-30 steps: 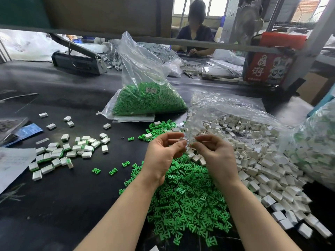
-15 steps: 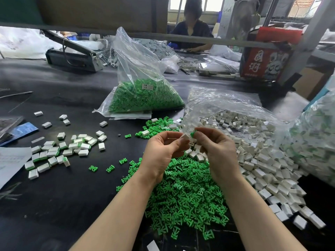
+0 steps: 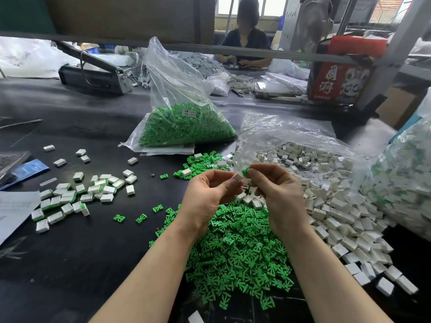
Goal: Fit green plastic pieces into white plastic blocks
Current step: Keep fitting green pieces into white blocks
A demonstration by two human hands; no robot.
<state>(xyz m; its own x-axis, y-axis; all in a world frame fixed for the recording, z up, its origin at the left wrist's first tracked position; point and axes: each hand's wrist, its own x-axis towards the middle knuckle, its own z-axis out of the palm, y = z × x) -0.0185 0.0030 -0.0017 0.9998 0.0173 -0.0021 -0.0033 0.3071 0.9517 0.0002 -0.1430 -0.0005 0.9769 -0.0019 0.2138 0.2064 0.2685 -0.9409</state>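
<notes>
My left hand [image 3: 210,194] pinches a small white block [image 3: 238,177] between thumb and fingers. Right beside it, my right hand [image 3: 277,192] pinches a green piece [image 3: 246,171] whose tip meets the block's top edge. Both hands hover above a heap of loose green pieces [image 3: 235,248]. A pile of white blocks [image 3: 335,206] spills from a clear bag to the right. Several assembled white-and-green blocks [image 3: 79,197] lie on the left of the black table [image 3: 81,264].
A clear bag of green pieces [image 3: 184,129] stands behind the hands. Another bag of assembled blocks [image 3: 405,183] sits at the far right. Paper [image 3: 14,208] lies at the left edge. A person sits across the table, behind a metal rail [image 3: 163,46].
The view has shifted slightly. My right hand now shows a green piece at its fingertips, brought against the white block held in my left hand.
</notes>
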